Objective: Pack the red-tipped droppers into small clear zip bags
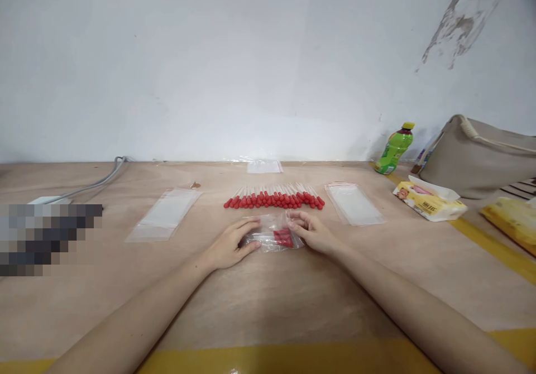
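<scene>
A clear plastic bag (pixel 268 239) with a few short red pieces (pixel 283 238) inside lies on the table between my two hands. My left hand (pixel 233 244) grips the bag's left end, thumb toward me and fingers on the far side. At the right end, my right hand (pixel 315 232) has the bag's edge between thumb and fingers. Just beyond them stretches a row of white sticks with red bulb-shaped heads (pixel 272 199), heads pointing toward me. A flat clear bag with white inside (pixel 164 215) lies to the left, and a similar bag (pixel 355 204) to the right.
A small white packet (pixel 265 167) rests near the wall. On the right are a green bottle (pixel 395 148), a yellow tissue pack (pixel 429 198), another yellow pack (pixel 513 217) and a grey-beige handbag (pixel 473 150). A grey cable (pixel 94 181) runs at the left beside a blurred-out area.
</scene>
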The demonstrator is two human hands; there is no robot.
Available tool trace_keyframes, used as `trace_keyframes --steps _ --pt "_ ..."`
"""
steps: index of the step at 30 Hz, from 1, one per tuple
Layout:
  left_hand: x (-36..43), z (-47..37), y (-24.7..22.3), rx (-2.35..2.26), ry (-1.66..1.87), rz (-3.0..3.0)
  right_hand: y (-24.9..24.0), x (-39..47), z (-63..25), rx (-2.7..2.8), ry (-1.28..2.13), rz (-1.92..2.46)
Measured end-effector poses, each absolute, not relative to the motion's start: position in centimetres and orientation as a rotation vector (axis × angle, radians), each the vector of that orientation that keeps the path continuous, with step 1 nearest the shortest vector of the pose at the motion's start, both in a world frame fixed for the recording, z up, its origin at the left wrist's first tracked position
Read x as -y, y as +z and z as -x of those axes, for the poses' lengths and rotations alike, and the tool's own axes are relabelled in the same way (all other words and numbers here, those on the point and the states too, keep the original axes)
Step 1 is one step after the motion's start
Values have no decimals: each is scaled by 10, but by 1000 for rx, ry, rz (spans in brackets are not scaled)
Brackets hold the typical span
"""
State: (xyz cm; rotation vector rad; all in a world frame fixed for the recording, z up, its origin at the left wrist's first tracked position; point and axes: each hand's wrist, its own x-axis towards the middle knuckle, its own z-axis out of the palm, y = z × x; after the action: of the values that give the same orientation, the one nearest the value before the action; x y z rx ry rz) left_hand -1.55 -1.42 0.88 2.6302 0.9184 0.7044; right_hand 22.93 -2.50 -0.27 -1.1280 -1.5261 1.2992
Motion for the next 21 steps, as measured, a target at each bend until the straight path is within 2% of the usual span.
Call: trace_keyframes --steps 3,7,10,15,21 --pt "16 15 10 -932 714 -2584 -3 20 -236 1608 1096 1134" --pt "16 15 11 -987 712 -2549 6 0 -256 1651 377 1354" --pt "16 15 11 -1004 701 -2539 12 -18 -268 1613 33 1578" --pt "18 16 12 -1010 688 -2525 9 -37 -268 1648 -26 1710" --pt "16 16 9 -952 709 -2605 20 -29 -262 1546 -103 1639"
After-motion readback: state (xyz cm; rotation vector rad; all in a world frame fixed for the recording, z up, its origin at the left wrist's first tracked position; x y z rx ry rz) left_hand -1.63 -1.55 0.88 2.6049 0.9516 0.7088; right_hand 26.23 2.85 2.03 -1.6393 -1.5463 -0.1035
